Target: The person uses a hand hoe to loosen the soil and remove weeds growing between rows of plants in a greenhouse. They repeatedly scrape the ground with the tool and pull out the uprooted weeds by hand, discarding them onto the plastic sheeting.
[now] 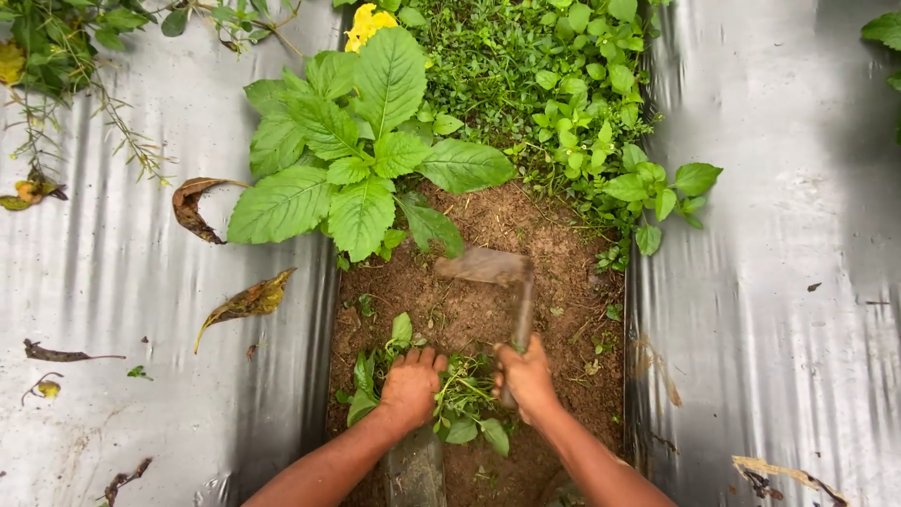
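We kneel over a strip of bare soil [554, 244] between two sheets of silver plastic mulch [122, 310]. Our right hand [526, 377] is closed tight round the handle of a small hoe [497, 282], its shaft running straight up from the fist and its blade turned left, motion-blurred, towards the broad-leaved plant [352, 160]. Our left hand [411, 385], nearer the bed's left edge, is clenched on a clump of weeds [460, 404] between the two fists.

Farm plot: soil furrow [488, 310] between silver mulch sheets [113, 282], leafy crop plant [357, 160], weeds [563, 84].
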